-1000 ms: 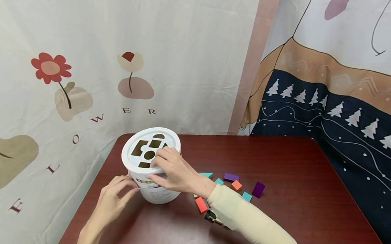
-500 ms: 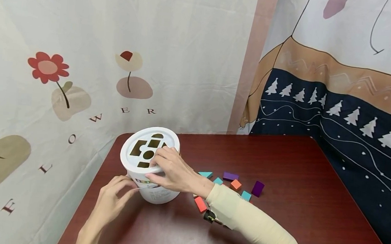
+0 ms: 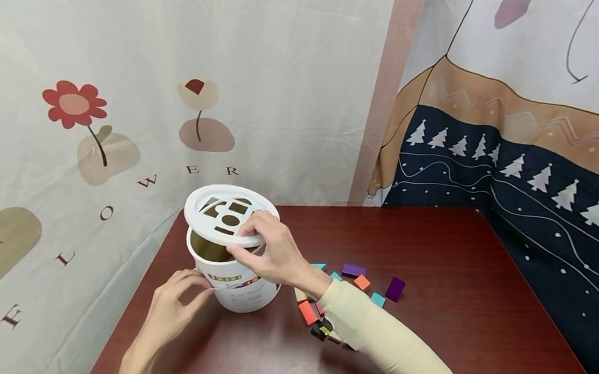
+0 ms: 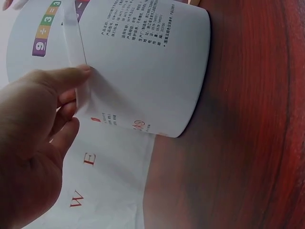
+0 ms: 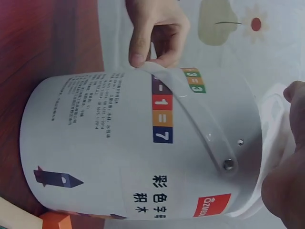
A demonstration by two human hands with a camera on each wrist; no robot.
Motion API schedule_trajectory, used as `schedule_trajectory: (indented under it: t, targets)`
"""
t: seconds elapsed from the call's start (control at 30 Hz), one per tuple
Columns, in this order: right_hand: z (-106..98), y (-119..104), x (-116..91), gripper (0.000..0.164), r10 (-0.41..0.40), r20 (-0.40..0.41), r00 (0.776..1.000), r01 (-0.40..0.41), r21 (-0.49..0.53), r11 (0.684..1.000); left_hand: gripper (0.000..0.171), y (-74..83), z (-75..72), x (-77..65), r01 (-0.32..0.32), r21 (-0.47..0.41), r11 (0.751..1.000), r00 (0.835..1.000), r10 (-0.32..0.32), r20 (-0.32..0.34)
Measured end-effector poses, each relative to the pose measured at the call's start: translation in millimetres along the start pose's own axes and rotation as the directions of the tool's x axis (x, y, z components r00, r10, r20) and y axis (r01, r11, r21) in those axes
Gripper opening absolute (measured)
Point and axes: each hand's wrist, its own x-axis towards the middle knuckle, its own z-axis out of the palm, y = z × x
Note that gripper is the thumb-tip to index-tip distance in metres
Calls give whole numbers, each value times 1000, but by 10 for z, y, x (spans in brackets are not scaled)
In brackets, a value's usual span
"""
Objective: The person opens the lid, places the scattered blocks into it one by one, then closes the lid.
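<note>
A white printed bucket (image 3: 240, 297) stands upright on the table's left side. Its white lid (image 3: 212, 220), pierced with shaped holes, is lifted off and tilted, and the dark inside shows under its front edge. My right hand (image 3: 275, 252) grips the lid's near right edge, thumb below and fingers on top. Low on the bucket's near left side, my left hand (image 3: 168, 312) pinches the white plastic carrying handle (image 4: 74, 36) between thumb and fingers. In the right wrist view that handle runs down to a rivet on the bucket wall.
Right of the bucket lie several coloured blocks: a red block (image 3: 308, 313), an orange block (image 3: 362, 282), a teal block (image 3: 377, 300), a purple block (image 3: 354, 270) and others partly behind my right forearm. A printed cloth wall (image 3: 307, 93) stands behind the table (image 3: 432, 250).
The lid has come up off the bucket rim in my right hand and now tilts, uncovering the opening at the front. My left hand stays on the handle.
</note>
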Motion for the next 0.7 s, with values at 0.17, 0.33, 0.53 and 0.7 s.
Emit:
schedule_trajectory:
  t: [0.17,0.33,0.53,0.7]
  targets:
    - [-122,18,38,22,26,-131,991,-22,34,999,24,141,-43,41,15,-62,998,999,-18,-50]
    - [-357,-79,103,22,26,-211,977,-21,23,999,22,193,-126,129,8,-118,993,988,-27,-153]
    - [-588,-49,-8,20,46,-200,979,-53,-31,998,11,207,-247,373,62,-184,981,952,-113,-283]
    - [-732,22,-187,22,17,-192,981,-34,-84,996,16,268,-339,634,125,-311,942,935,-217,-282]
